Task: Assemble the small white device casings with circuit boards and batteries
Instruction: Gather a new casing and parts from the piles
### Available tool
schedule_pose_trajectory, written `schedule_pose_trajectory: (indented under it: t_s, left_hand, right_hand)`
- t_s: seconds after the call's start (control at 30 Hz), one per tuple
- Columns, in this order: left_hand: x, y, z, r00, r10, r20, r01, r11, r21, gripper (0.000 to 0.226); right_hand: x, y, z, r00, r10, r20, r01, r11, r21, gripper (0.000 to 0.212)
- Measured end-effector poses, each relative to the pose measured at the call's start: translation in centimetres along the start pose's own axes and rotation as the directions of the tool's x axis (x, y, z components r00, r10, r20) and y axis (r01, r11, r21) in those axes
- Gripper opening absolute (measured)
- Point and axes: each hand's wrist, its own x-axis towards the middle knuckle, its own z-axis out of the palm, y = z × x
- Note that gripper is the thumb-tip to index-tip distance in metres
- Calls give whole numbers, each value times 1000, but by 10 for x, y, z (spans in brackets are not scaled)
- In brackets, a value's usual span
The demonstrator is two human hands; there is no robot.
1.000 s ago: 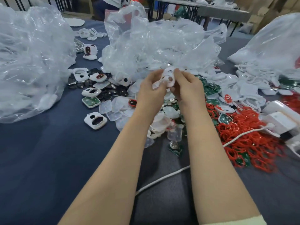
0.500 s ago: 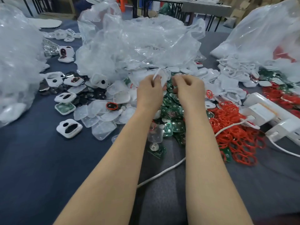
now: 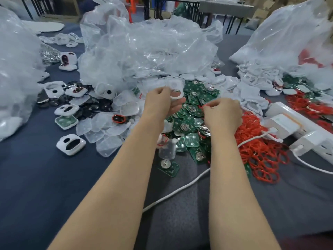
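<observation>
- While pinching a red ring (image 3: 207, 105) in curled fingers of the right hand (image 3: 222, 115), seemingly at the seal-fitting step
- In curled fingers of the left hand (image 3: 160, 101), white casing (image 3: 175, 89) gripped above the circuit boards (image 3: 189, 116), at ten o'clock from the ring, apart
- Next, likely: ring carried to casing, seated evenly

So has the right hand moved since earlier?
Yes: right hand, pinching a red ring, shifted right toward the red ring pile, away from the white casing.
</observation>
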Motion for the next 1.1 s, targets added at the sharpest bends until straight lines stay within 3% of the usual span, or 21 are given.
schedule_pose_trajectory:
  t_s: [0.13,0.23,0.3,0.43,0.67,0.83,1.1]
  left_hand:
    - [1,7,-24,1000,4,7,-4,1000,-31,22]
    - [3,9,-44,999,54,6,-54,998,-16,22]
    - [3,10,-56,995,101,14,-101,995,-9,21]
    - [1,4,-76,980,201,-14,-201,979,-33,20]
    - [-2,1,-80,967,254,-22,-252,965,64,19]
    - [-7,-2,-76,961,277,22,-278,956,93,21]
    - [-1,0,-83,930,344,-130,-323,933,161,14]
  right_hand:
    - [-9,-23,0,985,-167,34,148,936,320,10]
    - [-21,-50,10,963,-207,171,66,800,597,9]
    - [-27,-68,22,944,-244,223,28,732,681,12]
    - [-39,-86,42,938,-297,178,101,728,678,8]
    - [-51,-84,51,909,-398,124,255,766,590,26]
    - [-54,-81,54,926,-357,121,209,753,623,19]
    - [-53,-83,53,904,-387,181,159,698,698,3]
